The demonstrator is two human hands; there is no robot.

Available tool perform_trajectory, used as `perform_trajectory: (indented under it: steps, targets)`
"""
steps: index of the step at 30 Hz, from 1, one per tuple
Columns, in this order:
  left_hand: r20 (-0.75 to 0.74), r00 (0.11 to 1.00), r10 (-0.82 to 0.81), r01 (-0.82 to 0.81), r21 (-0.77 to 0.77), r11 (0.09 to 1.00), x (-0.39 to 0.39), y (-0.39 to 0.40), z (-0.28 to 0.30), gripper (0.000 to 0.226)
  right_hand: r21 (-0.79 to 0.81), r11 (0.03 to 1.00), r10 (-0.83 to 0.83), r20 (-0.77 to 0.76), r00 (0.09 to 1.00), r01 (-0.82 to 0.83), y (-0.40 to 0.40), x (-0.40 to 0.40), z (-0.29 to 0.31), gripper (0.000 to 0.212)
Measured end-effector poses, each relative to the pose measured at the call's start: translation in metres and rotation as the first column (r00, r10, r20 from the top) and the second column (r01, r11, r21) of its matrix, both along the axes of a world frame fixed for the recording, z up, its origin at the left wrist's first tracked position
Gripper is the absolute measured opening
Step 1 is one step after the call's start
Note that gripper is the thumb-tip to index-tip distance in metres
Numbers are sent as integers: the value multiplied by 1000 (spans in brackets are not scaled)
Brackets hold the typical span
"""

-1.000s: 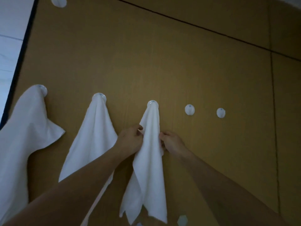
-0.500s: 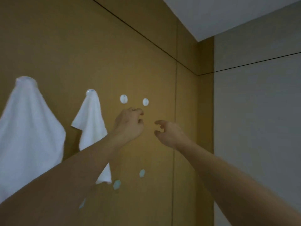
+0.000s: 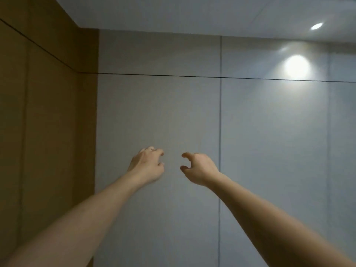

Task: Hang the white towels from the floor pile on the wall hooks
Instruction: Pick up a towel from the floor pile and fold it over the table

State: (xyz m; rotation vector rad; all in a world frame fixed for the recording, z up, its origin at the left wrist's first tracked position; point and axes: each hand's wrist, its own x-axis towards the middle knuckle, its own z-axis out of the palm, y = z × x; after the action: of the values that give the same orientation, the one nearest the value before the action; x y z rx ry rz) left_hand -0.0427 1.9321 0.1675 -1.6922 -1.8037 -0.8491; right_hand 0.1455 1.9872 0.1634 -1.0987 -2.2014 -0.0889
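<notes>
Both hands are empty, fingers loosely curled: left hand [image 3: 147, 165] and right hand [image 3: 199, 168] raised side by side, apart, before a grey wall [image 3: 269, 151]. No towels or hooks in view; the pile probably lies below, out of frame.

Brown wood-toned panel wall [image 3: 38, 132] at left; pale grey panel wall [image 3: 269, 151] ahead; white ceiling [image 3: 192, 12].
</notes>
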Motion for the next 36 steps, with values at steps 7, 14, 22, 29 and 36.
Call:
perform_trajectory:
  steps: [7,14,22,29,36]
  targets:
    - [17,927,-376,375,-114,920,239,111,-42,40,-91,933,-348,23,937,349,42,239,-44,55]
    - [4,742,-671,652,-242,719,455,184,-88,45,-247,733,-644,45,763,634,51,441,-97,55]
    - [64,477,-877,830,-360,425,666,268,-142,47,-330,442,-870,70,489,834,80,624,-145,51]
    - [191,304,-933,847,-502,173,796,340,-203,45,-483,177,-956,121,266,857,110,734,-204,53]
    - [262,227,-938,753,-658,-2,875,373,-299,45,-659,5,-976,161,147,752,123,794,-303,53]
